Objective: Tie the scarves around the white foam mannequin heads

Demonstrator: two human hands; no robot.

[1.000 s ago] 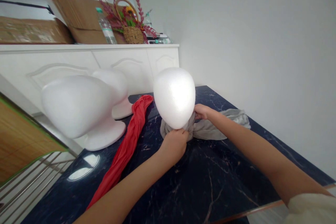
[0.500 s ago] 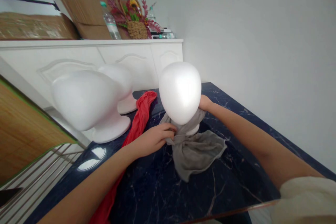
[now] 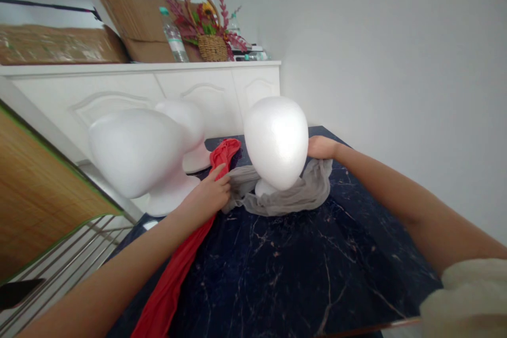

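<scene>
A white foam mannequin head [image 3: 277,142] stands upright on the dark marbled table [image 3: 277,274]. Around its base lies a thin grey scarf [image 3: 285,203], loosely looped in front of the neck with no knot showing. To the left of the head, my left hand [image 3: 216,190] grips one side of the scarf, its fingers partly hidden by cloth and the hand overlapping a red scarf [image 3: 182,264]. On the other side, beside the head, my right hand [image 3: 321,148] is closed on the scarf; its fingertips are partly hidden.
Two more white mannequin heads [image 3: 137,150] stand at the table's left. Beyond is a white cabinet [image 3: 182,82] with cardboard [image 3: 138,16], a water bottle [image 3: 174,37] and a flower basket [image 3: 212,47]. A wire rack [image 3: 99,248] and a bamboo-like panel [image 3: 43,195] are at the left.
The grey scarf's gathered, hanging tail in front has come apart into a loose loop. My left hand has moved left with the cloth; my right hand has shifted slightly outward and up.
</scene>
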